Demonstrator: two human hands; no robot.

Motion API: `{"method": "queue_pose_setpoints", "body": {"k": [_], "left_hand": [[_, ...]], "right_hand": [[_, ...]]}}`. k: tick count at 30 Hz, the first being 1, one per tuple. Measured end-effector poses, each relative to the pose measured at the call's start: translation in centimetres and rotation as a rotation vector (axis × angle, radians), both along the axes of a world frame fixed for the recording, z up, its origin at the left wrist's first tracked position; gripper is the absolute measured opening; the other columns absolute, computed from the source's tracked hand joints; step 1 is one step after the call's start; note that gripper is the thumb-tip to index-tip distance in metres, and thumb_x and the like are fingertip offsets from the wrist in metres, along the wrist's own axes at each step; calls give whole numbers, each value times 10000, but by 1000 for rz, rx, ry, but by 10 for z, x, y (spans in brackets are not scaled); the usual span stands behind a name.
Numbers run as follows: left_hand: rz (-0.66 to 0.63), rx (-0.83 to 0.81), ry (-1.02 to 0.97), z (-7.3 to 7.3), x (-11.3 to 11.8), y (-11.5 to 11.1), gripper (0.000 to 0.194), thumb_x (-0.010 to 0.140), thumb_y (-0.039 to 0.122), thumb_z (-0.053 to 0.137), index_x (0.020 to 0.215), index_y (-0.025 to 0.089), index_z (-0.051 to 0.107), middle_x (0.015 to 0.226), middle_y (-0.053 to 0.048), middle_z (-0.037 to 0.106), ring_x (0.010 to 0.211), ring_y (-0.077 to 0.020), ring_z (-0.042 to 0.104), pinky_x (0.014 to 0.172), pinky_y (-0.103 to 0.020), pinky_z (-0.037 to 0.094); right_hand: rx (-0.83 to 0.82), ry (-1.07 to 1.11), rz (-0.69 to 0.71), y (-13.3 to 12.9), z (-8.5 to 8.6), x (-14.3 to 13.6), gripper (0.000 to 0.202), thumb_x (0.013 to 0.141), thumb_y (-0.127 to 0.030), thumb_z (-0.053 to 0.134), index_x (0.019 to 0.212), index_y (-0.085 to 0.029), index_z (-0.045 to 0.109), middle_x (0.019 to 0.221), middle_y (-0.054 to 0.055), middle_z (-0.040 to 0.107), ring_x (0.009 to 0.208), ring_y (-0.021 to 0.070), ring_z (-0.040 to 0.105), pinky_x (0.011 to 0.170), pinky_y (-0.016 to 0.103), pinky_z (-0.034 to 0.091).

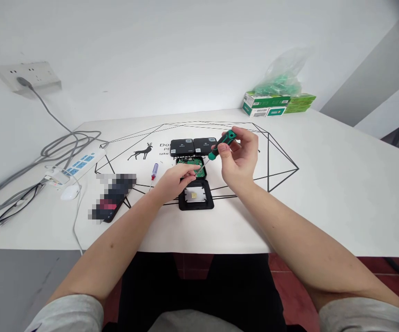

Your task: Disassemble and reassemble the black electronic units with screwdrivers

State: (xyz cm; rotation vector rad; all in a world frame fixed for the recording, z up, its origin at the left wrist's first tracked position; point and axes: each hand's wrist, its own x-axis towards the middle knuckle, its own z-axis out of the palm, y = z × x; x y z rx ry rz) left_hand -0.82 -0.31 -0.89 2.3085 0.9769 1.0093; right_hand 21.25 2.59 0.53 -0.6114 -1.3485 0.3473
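White tabletop [341, 198] printed with a deer and geometric lines carries partly covered words, "Do" and "take" among them. The right hand [240, 159] grips a green-and-black screwdriver [224, 144], fingers closed around its handle. The left hand [177, 182], fingers partly bent, is at the open black case with a green circuit board [202, 171], behind a black cover [196, 206]; whether it pinches anything, I cannot tell. Labels on two black boxes [182, 147] are too small to read.

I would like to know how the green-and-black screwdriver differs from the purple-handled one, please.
The green-and-black screwdriver is held at a slant in the right hand; the purple-handled screwdriver lies on the tabletop. The green-and-black one's handle is thicker and opaque; the purple-handled one's is slimmer and looks translucent. Both have slim shafts.
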Motion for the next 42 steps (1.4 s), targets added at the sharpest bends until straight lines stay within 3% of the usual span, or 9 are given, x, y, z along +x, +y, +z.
{"method": "queue_pose_setpoints", "body": {"k": [4, 10, 14, 19, 21, 27, 32, 42], "left_hand": [[1, -20, -9, 0, 2, 0, 337, 1050, 186, 620, 1362, 240, 737, 1089, -59, 777, 991, -203, 736, 960, -370, 618], [-72, -149, -36, -4, 15, -8, 328, 994, 210, 659, 1315, 230, 725, 965, -21, 746, 871, -181, 703, 886, -339, 601], [-118, -248, -17, 0, 25, -17, 333, 969, 234, 675, 1300, 255, 708, 931, -7, 752, 856, -186, 700, 870, -344, 575], [-110, -276, -10, 3, 27, -19, 57, 949, 261, 688, 1002, 240, 686, 923, -18, 762, 804, -184, 666, 813, -356, 560], [-103, -271, -4, 1, 27, -18, 31, 944, 256, 682, 970, 238, 679, 930, -20, 754, 808, -183, 665, 791, -344, 559], [-118, -203, 10, -5, 26, -16, 354, 947, 242, 670, 1298, 243, 721, 922, -4, 706, 856, -182, 684, 834, -324, 567], [-117, -144, -25, -9, 26, -15, 344, 956, 256, 662, 1294, 230, 722, 930, -9, 703, 844, -184, 676, 845, -337, 571], [-116, -203, -5, -10, 26, -15, 357, 942, 225, 696, 1298, 253, 710, 915, 2, 724, 848, -187, 707, 831, -321, 582]], "right_hand": [[23, -25, 4, 0, 0, 1, 458, 1022, -623, 685, 1398, -407, 535, 1307, 86, 624, 1244, 295, 703, 854, 475, 724], [-19, -98, 264, -10, 11, 6, 399, 1011, -588, 726, 1307, -365, 578, 1243, 64, 717, 1049, 243, 784, 858, 476, 738], [-49, -152, 353, -20, 20, 9, 397, 995, -589, 743, 1248, -325, 588, 1224, 73, 756, 948, 220, 811, 810, 439, 740], [-45, -202, 421, -24, 21, 12, 355, 991, -543, 766, 1226, -324, 616, 1208, 61, 756, 815, 180, 801, 761, 404, 731], [-68, -203, 422, -23, 21, 12, 373, 980, -565, 773, 1214, -319, 616, 1184, 57, 751, 834, 188, 806, 748, 398, 730], [-88, -127, 357, -17, 22, 12, 420, 969, -598, 778, 1211, -313, 588, 1161, 54, 760, 831, 186, 803, 765, 416, 736], [-70, -125, 351, -15, 22, 13, 407, 975, -578, 779, 1225, -318, 590, 1168, 52, 759, 821, 185, 801, 764, 428, 738], [-68, -211, 313, -16, 22, 14, 357, 952, -552, 810, 1204, -332, 687, 1128, 44, 717, 938, 206, 754, 767, 402, 726]]}}
